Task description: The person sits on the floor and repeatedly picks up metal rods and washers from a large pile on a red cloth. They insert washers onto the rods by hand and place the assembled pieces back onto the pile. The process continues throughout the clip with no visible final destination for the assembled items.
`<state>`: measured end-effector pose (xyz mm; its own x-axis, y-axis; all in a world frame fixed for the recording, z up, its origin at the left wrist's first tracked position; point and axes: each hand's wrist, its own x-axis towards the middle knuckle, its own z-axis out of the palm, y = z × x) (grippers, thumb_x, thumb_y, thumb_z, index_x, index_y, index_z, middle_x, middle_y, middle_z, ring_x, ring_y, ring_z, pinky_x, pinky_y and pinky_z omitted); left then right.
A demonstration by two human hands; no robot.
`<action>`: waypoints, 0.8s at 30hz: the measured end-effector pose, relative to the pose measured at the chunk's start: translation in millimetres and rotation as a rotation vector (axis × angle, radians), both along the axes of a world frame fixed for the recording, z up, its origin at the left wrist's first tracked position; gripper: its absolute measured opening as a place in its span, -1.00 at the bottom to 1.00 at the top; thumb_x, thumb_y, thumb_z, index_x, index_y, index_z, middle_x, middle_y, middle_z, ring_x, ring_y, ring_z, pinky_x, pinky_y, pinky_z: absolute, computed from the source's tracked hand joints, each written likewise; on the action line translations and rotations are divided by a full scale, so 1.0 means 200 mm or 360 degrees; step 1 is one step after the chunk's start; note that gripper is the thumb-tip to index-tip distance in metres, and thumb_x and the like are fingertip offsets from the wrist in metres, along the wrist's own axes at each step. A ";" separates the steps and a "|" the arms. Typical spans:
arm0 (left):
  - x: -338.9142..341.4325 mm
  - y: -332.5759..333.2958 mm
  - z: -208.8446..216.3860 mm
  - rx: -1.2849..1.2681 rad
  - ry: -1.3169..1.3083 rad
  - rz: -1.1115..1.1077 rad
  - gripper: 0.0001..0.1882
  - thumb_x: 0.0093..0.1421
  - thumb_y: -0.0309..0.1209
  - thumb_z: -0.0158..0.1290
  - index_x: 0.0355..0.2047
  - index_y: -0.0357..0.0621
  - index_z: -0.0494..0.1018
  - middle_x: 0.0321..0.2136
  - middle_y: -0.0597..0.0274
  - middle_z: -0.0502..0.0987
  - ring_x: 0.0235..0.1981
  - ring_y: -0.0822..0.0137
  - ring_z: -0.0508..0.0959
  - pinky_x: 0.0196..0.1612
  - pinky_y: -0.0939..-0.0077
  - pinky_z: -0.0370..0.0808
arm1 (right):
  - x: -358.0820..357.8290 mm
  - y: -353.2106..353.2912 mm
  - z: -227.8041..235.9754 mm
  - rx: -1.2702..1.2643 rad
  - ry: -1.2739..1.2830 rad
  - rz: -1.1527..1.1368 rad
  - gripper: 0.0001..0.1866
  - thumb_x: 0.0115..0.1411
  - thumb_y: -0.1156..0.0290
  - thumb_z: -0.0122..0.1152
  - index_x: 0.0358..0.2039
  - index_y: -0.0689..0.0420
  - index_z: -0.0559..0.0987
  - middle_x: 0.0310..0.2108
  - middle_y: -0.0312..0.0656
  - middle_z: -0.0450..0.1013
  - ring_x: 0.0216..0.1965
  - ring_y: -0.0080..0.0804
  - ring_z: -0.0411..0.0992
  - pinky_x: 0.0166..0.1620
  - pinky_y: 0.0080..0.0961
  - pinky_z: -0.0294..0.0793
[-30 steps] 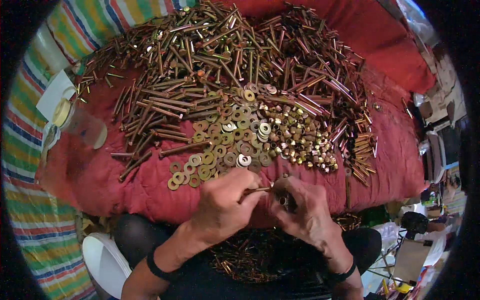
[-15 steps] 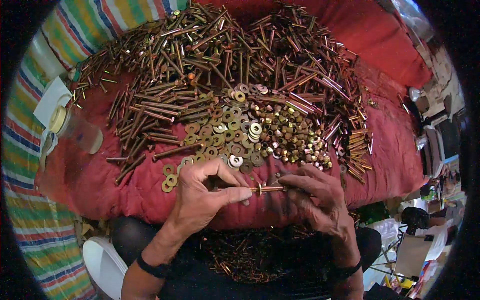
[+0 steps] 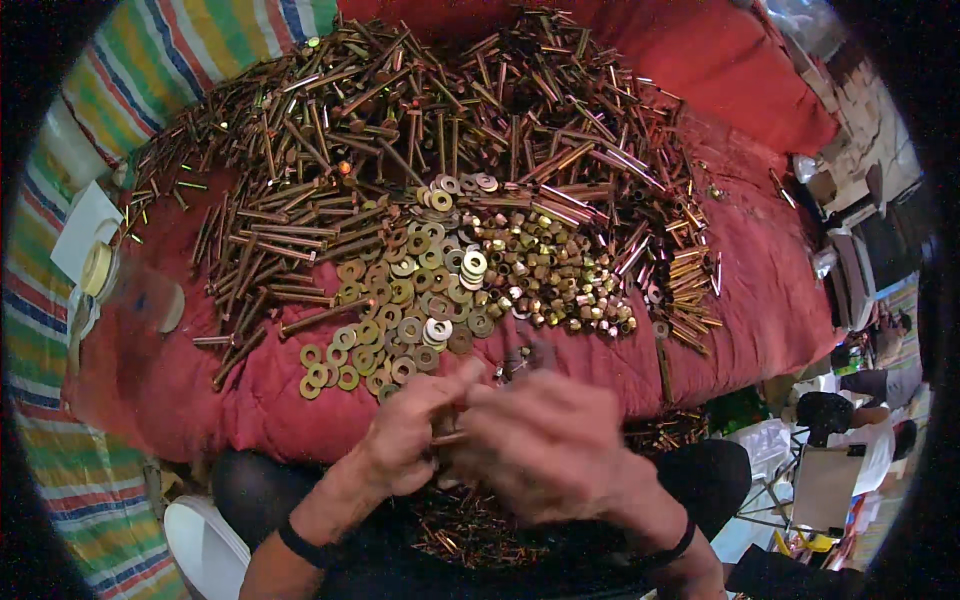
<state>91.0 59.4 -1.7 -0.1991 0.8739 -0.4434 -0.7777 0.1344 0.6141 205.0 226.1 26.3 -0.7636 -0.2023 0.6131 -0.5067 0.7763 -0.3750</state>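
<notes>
Copper-coloured slender metal bolt, lower centre of frame: bare left hand is pinching it; bare right hand is showing too blurred to judge; probably stiff, light, slick, favouring mid-length hold

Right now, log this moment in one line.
left hand: grip unclear; right hand: blurred, close beside left; beyond: washers, nuts, bolts on red cloth

Red cloth, coppery bolts, brassy washers, multicolour-striped sheet
</notes>
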 end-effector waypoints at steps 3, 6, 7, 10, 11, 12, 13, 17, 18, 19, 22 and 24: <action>0.00 0.00 0.01 -0.0004 0.0314 0.0058 -0.62 0.44 -0.24 0.08 0.03 -0.34 0.60 -0.53 0.19 0.63 -0.74 0.52 0.50 -0.75 0.70 0.29 | 0.03 0.17 -0.01 -0.0222 -0.0339 -0.0621 -0.77 0.04 0.56 0.46 -0.24 0.16 0.67 -0.35 -0.11 0.60 -0.41 -0.15 0.59 -0.33 -0.31 0.58; 0.01 0.01 0.02 0.0009 0.0496 0.0120 -0.66 0.37 -0.35 0.15 0.03 -0.35 0.59 -0.53 0.17 0.62 -0.74 0.50 0.51 -0.74 0.68 0.29 | 0.06 0.31 -0.07 0.0055 -0.0456 -0.0837 -0.75 0.10 0.52 0.43 -0.17 0.13 0.67 -0.28 -0.12 0.58 -0.34 -0.14 0.59 -0.28 -0.27 0.59; 0.01 0.01 0.02 0.0004 0.0504 0.0125 -0.67 0.36 -0.38 0.17 0.04 -0.34 0.59 -0.53 0.18 0.62 -0.73 0.51 0.51 -0.74 0.69 0.29 | 0.06 0.34 -0.10 0.0144 -0.0480 -0.0845 -0.75 0.12 0.51 0.40 -0.15 0.12 0.67 -0.27 -0.13 0.57 -0.32 -0.15 0.58 -0.22 -0.25 0.59; 0.02 0.00 0.02 -0.0035 0.0545 0.0169 -0.68 0.34 -0.40 0.18 0.03 -0.33 0.61 -0.53 0.19 0.63 -0.73 0.52 0.51 -0.73 0.70 0.27 | 0.06 0.39 -0.21 0.0466 -0.0640 -0.0878 -0.78 0.14 0.45 0.34 -0.17 0.10 0.66 -0.25 -0.14 0.50 -0.24 -0.19 0.54 -0.02 -0.15 0.53; 0.02 0.01 0.01 -0.0057 0.0559 0.0179 -0.69 0.34 -0.40 0.18 0.02 -0.33 0.61 -0.52 0.19 0.63 -0.73 0.52 0.50 -0.73 0.70 0.26 | 0.07 0.40 -0.23 0.0555 -0.0650 -0.0875 -0.80 0.13 0.44 0.33 -0.20 0.10 0.65 -0.25 -0.14 0.49 -0.23 -0.19 0.52 0.02 -0.13 0.51; 0.02 0.01 0.01 -0.0053 0.0554 0.0195 -0.68 0.33 -0.40 0.18 0.02 -0.33 0.61 -0.52 0.20 0.63 -0.73 0.52 0.50 -0.73 0.70 0.26 | 0.07 0.41 -0.25 0.0643 -0.0657 -0.0871 -0.82 0.13 0.42 0.32 -0.23 0.09 0.64 -0.26 -0.14 0.47 -0.23 -0.19 0.51 0.06 -0.10 0.48; 0.02 0.01 0.01 -0.0054 0.0551 0.0201 -0.68 0.33 -0.40 0.18 0.02 -0.32 0.61 -0.52 0.20 0.63 -0.73 0.52 0.49 -0.73 0.70 0.25 | 0.08 0.42 -0.26 0.0703 -0.0603 -0.0853 -0.85 0.12 0.42 0.32 -0.26 0.10 0.62 -0.28 -0.13 0.47 -0.24 -0.18 0.51 0.08 -0.09 0.47; 0.01 0.01 0.02 -0.0120 0.0530 0.0237 -0.68 0.31 -0.39 0.19 0.01 -0.32 0.61 -0.53 0.22 0.63 -0.74 0.53 0.47 -0.73 0.67 0.24 | 0.06 0.41 -0.26 0.0941 -0.0358 -0.0789 -0.90 0.10 0.42 0.31 -0.39 0.13 0.57 -0.34 -0.12 0.47 -0.29 -0.14 0.51 0.12 -0.09 0.45; 0.01 0.01 0.03 -0.0062 0.0514 0.0239 -0.68 0.31 -0.40 0.20 0.01 -0.32 0.61 -0.52 0.22 0.63 -0.73 0.54 0.47 -0.72 0.69 0.25 | 0.05 0.40 -0.25 0.0746 -0.0414 -0.0857 -0.90 0.10 0.42 0.30 -0.39 0.14 0.58 -0.35 -0.11 0.48 -0.30 -0.12 0.52 0.12 -0.11 0.46; 0.00 0.01 0.03 -0.0040 0.0494 0.0244 -0.68 0.31 -0.40 0.22 0.01 -0.33 0.61 -0.52 0.23 0.64 -0.73 0.56 0.47 -0.71 0.72 0.25 | 0.04 0.39 -0.24 0.0532 -0.0450 -0.0945 -0.90 0.12 0.44 0.30 -0.36 0.17 0.61 -0.37 -0.10 0.52 -0.33 -0.11 0.55 0.09 -0.17 0.49; 0.00 0.00 0.05 -0.0073 0.0501 0.0282 -0.68 0.29 -0.42 0.25 0.00 -0.33 0.61 -0.51 0.23 0.64 -0.71 0.59 0.47 -0.69 0.74 0.27 | 0.01 0.35 -0.17 -0.0229 -0.0457 -0.0965 -0.82 0.17 0.46 0.29 -0.23 0.23 0.69 -0.37 -0.09 0.62 -0.35 -0.17 0.62 -0.05 -0.34 0.58; 0.00 0.01 0.05 -0.0108 0.0527 0.0305 -0.70 0.28 -0.42 0.27 -0.04 -0.32 0.63 -0.51 0.24 0.65 -0.71 0.60 0.47 -0.68 0.73 0.29 | 0.01 0.33 -0.09 -0.0888 -0.0860 -0.1106 -0.70 0.25 0.45 0.29 -0.04 0.31 0.70 -0.28 -0.11 0.68 -0.24 -0.42 0.63 -0.19 -0.48 0.62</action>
